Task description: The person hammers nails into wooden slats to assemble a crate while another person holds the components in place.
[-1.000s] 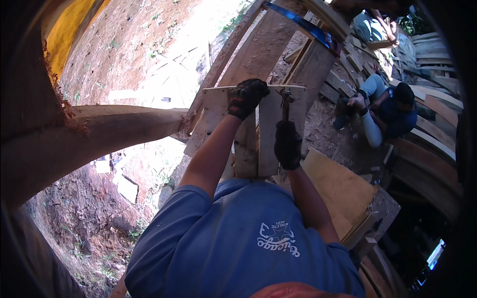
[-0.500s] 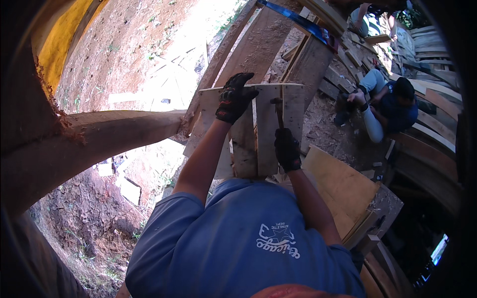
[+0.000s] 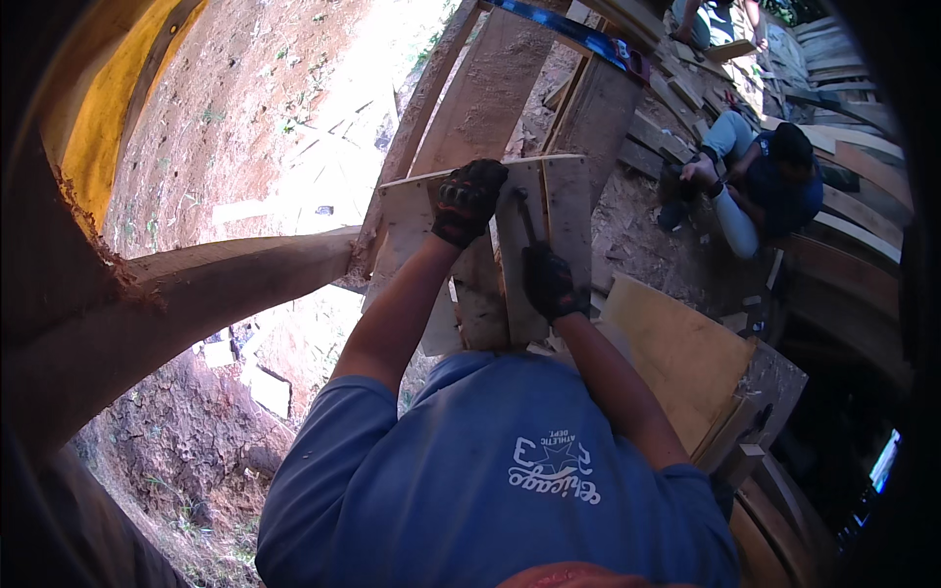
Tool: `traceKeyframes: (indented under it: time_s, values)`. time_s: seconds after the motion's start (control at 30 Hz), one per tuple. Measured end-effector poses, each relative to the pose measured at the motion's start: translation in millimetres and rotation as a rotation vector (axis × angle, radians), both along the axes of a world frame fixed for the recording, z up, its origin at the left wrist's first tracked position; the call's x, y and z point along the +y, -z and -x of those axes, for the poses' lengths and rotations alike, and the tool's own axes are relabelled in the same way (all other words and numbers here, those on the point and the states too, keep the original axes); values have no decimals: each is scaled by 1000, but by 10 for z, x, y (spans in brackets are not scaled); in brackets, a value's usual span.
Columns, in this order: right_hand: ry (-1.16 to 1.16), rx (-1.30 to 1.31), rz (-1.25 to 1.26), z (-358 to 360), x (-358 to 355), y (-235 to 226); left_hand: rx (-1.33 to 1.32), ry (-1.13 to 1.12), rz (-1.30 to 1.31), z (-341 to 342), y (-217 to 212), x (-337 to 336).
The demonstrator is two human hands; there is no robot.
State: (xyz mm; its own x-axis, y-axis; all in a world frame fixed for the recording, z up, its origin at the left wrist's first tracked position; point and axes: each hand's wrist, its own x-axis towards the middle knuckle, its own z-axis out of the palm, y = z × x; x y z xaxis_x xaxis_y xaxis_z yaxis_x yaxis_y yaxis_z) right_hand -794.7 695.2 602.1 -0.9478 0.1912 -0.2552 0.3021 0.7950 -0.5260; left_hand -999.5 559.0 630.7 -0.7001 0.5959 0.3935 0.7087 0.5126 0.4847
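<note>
A panel of several wooden slats point(image 3: 480, 306), with narrow gaps between them, lies in front of my body. My left hand point(image 3: 469, 204), in a black glove, is at the panel's far edge with its fingers curled closed. What they hold, if anything, is hidden. My right hand point(image 3: 552, 282), also gloved in black, grips the handle of a hammer point(image 3: 526, 214). The hammer's head is over the slats, to the right of my left hand, and its handle slants down toward me.
Beyond the panel, a handsaw point(image 3: 564, 29) with a blue blade rests across long boards point(image 3: 480, 108). A curved timber point(image 3: 235, 269) extends at the left. A plywood sheet point(image 3: 671, 358) lies to my right. Another person point(image 3: 779, 186) sits at the right near stacked planks.
My left hand's fingers have gone from spread to curled at the far edge. My right hand has shifted slightly left, bringing the hammer's head closer to my left hand.
</note>
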Motion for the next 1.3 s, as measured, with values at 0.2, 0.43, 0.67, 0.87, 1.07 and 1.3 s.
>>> traceKeyframes:
  time_s: [0.2, 0.43, 0.67, 0.87, 1.07, 1.3]
  values:
    - [18, 38, -32, -34, -2, 156, -94, 46, 116, 96, -103, 27]
    - [12, 15, 5, 7, 14, 22, -105, -109, 80, -154, 25, 101]
    - [111, 28, 86, 31, 5, 123, -103, -25, 59, 166, 212, -19]
    - [115, 21, 44, -26, -1, 163, -127, 7, -20, -37, 136, 5]
    - [1, 21, -145, -38, -32, 338, 21, 191, 155, 76, -166, 195]
    - [118, 56, 6, -8, -7, 259, -111, -22, 106, 423, 130, -74]
